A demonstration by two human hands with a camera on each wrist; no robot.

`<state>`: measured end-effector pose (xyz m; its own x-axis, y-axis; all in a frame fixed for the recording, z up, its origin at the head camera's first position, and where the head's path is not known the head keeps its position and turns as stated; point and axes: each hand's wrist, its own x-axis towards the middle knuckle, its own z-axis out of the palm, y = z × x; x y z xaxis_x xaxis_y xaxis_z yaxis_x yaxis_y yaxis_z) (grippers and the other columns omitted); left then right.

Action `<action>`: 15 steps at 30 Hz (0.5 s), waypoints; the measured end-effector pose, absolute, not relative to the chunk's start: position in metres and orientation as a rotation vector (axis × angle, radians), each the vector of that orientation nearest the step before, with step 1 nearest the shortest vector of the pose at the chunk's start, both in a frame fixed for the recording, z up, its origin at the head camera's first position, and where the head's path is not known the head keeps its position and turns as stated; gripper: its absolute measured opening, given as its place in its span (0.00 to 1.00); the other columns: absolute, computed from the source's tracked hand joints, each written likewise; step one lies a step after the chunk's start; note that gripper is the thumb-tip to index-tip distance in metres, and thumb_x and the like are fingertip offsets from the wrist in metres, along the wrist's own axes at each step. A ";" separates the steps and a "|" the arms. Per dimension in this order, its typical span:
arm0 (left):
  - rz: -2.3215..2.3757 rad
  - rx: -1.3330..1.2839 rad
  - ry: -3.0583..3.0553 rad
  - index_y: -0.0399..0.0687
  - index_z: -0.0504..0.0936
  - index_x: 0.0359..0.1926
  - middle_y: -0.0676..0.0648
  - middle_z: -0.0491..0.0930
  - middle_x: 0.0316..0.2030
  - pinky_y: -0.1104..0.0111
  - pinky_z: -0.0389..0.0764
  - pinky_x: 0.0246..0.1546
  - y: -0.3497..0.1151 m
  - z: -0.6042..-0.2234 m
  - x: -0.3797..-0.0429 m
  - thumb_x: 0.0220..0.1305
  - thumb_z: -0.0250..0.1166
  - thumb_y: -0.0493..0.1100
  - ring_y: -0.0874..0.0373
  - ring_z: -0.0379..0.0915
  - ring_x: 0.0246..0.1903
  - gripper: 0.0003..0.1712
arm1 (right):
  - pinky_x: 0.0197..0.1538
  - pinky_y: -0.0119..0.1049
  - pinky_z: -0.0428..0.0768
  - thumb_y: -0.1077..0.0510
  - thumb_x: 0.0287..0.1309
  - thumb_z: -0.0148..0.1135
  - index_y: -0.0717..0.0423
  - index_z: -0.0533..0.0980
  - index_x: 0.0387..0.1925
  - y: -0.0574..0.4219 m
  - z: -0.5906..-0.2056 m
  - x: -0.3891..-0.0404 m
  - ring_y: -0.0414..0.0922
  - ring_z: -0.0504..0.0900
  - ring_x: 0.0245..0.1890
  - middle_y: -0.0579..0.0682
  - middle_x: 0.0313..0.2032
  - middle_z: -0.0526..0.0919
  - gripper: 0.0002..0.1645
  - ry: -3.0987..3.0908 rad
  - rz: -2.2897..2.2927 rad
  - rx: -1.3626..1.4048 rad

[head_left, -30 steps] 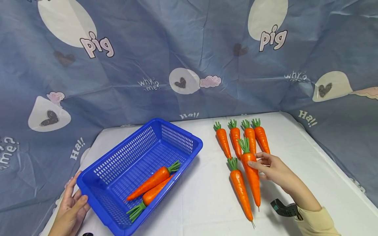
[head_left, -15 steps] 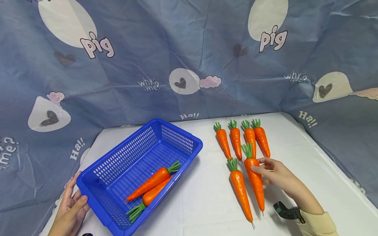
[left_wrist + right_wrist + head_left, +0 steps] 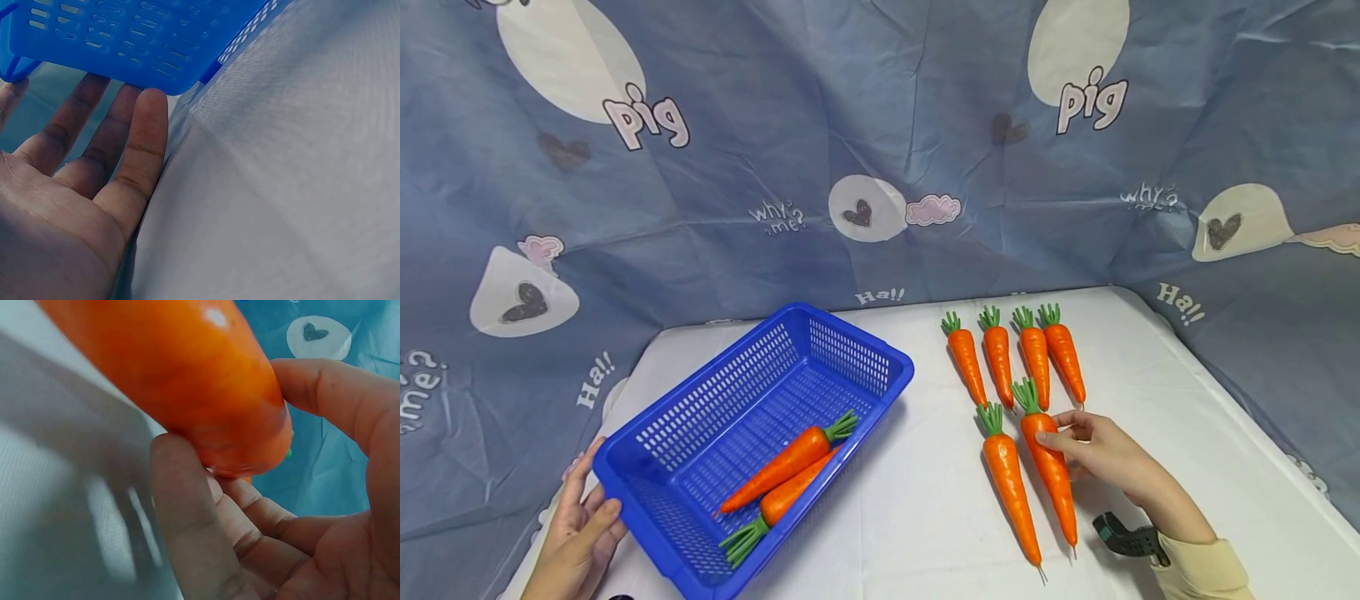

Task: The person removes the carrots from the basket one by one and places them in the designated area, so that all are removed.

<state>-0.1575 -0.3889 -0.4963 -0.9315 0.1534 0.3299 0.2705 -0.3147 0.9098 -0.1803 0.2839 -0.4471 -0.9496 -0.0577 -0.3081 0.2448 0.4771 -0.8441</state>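
In the head view my right hand (image 3: 1101,450) holds an orange carrot (image 3: 1049,467) with green leaves near its thick end, thumb on top. The right wrist view shows the carrot (image 3: 206,381) between thumb and fingers. Just to its left, a second carrot (image 3: 1011,492) lies nearly parallel. Two more carrots, one of them a carrot (image 3: 786,467) with leaves pointing right, lie inside a blue perforated basket (image 3: 861,333). At its near left corner my left hand (image 3: 576,533) touches the basket; the left wrist view shows fairly straight fingers (image 3: 149,122) against its outer wall.
Behind the held carrot, several carrots form a row, including a leftmost carrot (image 3: 966,358). A white cloth (image 3: 880,517) covers the table, and a blue printed curtain (image 3: 880,125) rises behind it. A black wristband device (image 3: 1127,537) sits by the right sleeve.
My right hand has brought the held carrot toward me and slightly right, away from the back row and beside the second carrot. The left hand and basket stay almost still.
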 end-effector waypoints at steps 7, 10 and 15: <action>-2.430 -0.565 -1.787 0.53 0.43 0.88 0.58 0.73 0.75 0.69 0.87 0.56 -0.389 -0.495 -0.158 0.80 0.43 0.22 0.63 0.80 0.67 0.44 | 0.43 0.39 0.89 0.46 0.73 0.68 0.72 0.70 0.64 0.284 -0.450 -0.178 0.46 0.86 0.40 0.56 0.44 0.85 0.36 2.416 -1.428 0.121; -2.430 -0.570 -1.788 0.54 0.43 0.88 0.58 0.73 0.75 0.69 0.88 0.56 -0.389 -0.495 -0.158 0.81 0.43 0.22 0.63 0.80 0.67 0.44 | 0.43 0.40 0.90 0.45 0.73 0.68 0.71 0.71 0.63 0.283 -0.451 -0.178 0.45 0.85 0.39 0.55 0.43 0.85 0.36 2.418 -1.407 0.117; -2.412 -0.545 -1.810 0.53 0.43 0.88 0.58 0.74 0.75 0.68 0.88 0.55 -0.389 -0.496 -0.158 0.81 0.43 0.23 0.63 0.81 0.66 0.44 | 0.42 0.40 0.90 0.43 0.73 0.68 0.70 0.73 0.62 0.283 -0.453 -0.179 0.45 0.84 0.38 0.53 0.40 0.84 0.36 2.438 -1.367 0.120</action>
<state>-0.1579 -0.3892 -0.4960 -0.9339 0.1492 0.3249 0.2703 -0.3002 0.9148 -0.1790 0.2831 -0.4533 -0.9379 -0.0922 -0.3343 0.2372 0.5328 -0.8123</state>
